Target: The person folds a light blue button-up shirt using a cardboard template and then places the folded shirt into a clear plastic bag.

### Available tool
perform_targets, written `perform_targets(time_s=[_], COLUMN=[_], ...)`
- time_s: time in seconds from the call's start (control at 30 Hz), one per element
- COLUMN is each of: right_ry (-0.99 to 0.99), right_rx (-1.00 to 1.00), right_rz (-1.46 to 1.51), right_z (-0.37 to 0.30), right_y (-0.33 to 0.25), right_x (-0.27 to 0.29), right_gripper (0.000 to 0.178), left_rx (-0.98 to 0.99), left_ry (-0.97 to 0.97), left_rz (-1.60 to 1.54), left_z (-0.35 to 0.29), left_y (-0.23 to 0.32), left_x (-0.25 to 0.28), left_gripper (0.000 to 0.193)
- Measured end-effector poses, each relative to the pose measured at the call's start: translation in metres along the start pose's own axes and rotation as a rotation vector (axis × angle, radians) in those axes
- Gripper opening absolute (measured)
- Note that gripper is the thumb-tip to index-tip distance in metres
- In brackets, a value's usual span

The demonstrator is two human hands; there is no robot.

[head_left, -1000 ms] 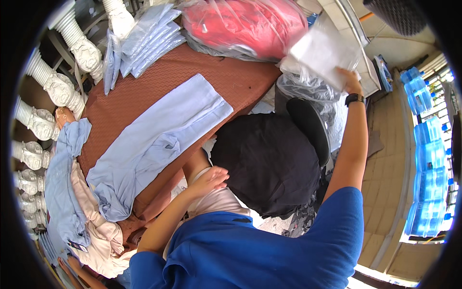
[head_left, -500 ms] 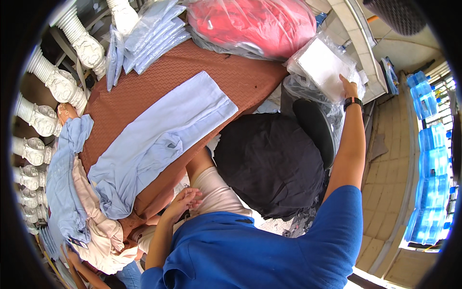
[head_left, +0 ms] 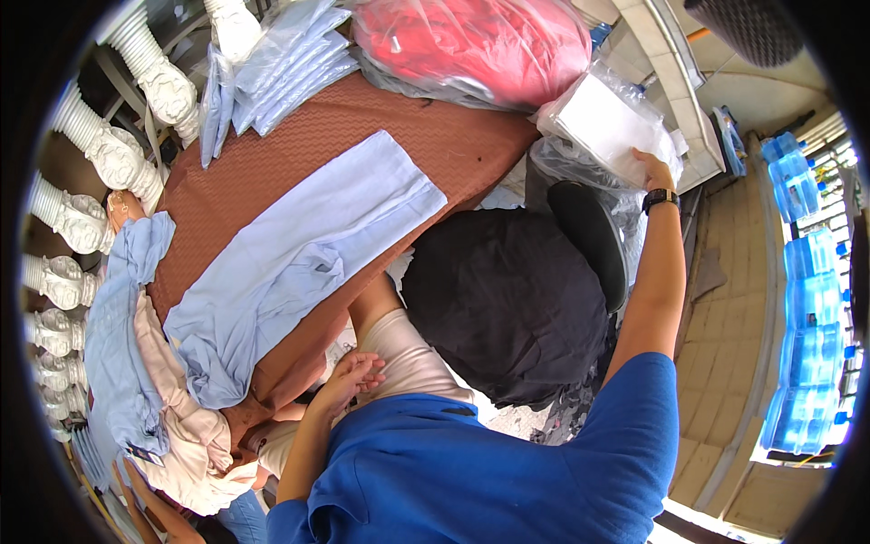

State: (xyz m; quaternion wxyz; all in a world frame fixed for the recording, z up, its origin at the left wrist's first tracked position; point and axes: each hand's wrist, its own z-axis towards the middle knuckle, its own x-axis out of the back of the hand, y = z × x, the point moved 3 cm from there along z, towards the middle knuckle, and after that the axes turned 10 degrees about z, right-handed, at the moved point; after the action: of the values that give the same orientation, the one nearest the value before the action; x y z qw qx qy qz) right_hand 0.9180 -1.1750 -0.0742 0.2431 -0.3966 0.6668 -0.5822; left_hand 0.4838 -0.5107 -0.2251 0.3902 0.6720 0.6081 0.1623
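One light blue garment (head_left: 317,236) lies lengthwise on the brown-covered worktop (head_left: 245,181), ahead of the left hand (head_left: 352,376) and to its left. One white stack of flat sheets (head_left: 598,118) sits at the right hand (head_left: 659,170), just ahead and left of it; its layers are too fine to count. One large clear bag (head_left: 471,50), full of something red, stands beyond that stack. Several clear packets (head_left: 281,72), each with folded light blue cloth inside, overlap far ahead of the left hand; their exact number cannot be told. One black bundle (head_left: 507,304) fills the space between the hands. The left hand is empty, fingers loosely curled and parted, above the lap. The right hand touches the stack's near edge; whether it grips cannot be told.
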Motion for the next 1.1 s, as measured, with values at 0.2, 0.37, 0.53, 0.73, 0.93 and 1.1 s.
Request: perform_targets(time_s=[0.2,0.37,0.53,0.73,0.93,1.1], right_ry=[0.038,0.109,0.077,0.156,0.454,0.262], right_rx=[0.290,0.251,0.234,0.099,0.385,0.730], right_rz=[-0.191,-0.600,-0.318,-0.265,-0.566,-0.578], right_z=[0.018,0.079,0.035,-0.005,0.032,-0.060], right_y=[-0.021,-0.001,0.003,-0.015,-0.035,-0.030], right_x=[-0.055,-0.019,-0.035,-0.018,0.038,-0.063], right_gripper=[0.057,0.079,0.080,0.082,0.098,0.089], left_rx=[0.038,0.031,0.021,0.007,-0.012,-0.186], left_ry=[0.039,-0.017,0.053,0.054,0.004,0.213], left_rz=[-0.006,0.006,-0.044,-0.061,-0.044,-0.091], left_z=[-0.004,0.009,-0.002,0.000,0.009,-0.020], left_y=[-0.017,-0.011,-0.024,-0.023,-0.015,-0.014], left_x=[0.006,-0.005,0.005,0.012,0.004,0.011], left_gripper=[0.036,0.036,0.035,0.034,0.037,0.035])
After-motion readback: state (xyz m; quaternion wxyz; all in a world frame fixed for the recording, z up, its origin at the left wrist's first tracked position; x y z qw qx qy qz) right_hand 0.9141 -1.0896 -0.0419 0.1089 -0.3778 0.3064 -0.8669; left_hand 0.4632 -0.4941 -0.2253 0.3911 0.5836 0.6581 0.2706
